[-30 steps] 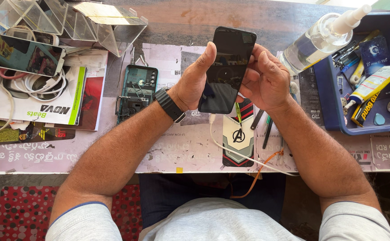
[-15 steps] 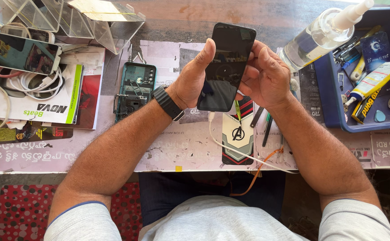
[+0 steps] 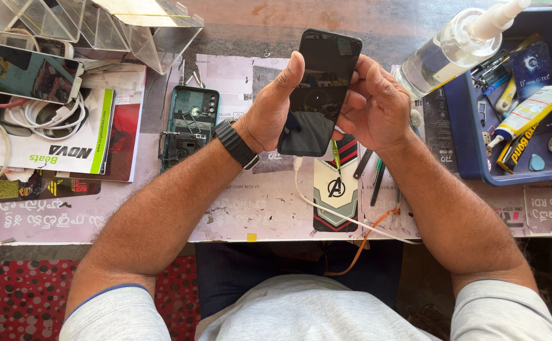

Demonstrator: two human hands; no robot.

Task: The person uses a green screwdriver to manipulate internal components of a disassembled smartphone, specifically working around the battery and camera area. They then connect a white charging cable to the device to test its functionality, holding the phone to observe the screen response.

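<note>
A black smartphone (image 3: 319, 88) with a dark screen is held above the workbench by both hands. My left hand (image 3: 270, 110) grips its left edge, thumb up along the side. My right hand (image 3: 374, 104) wraps the right edge, fingers curled behind it. A white cable (image 3: 326, 211) runs from the phone's lower end across the bench. Under the hands lies a phone case (image 3: 335, 189) with a red, white and black pattern.
An opened green phone body (image 3: 189, 123) lies left of the hands. Clear plastic boxes (image 3: 131, 28), coiled white cables (image 3: 42, 113) and packages crowd the far left. A clear spray bottle (image 3: 453, 47) and a blue tray (image 3: 465, 158) of tools and glue tubes stand right.
The phone and both hands have stayed almost still; only the view has shifted slightly.
</note>
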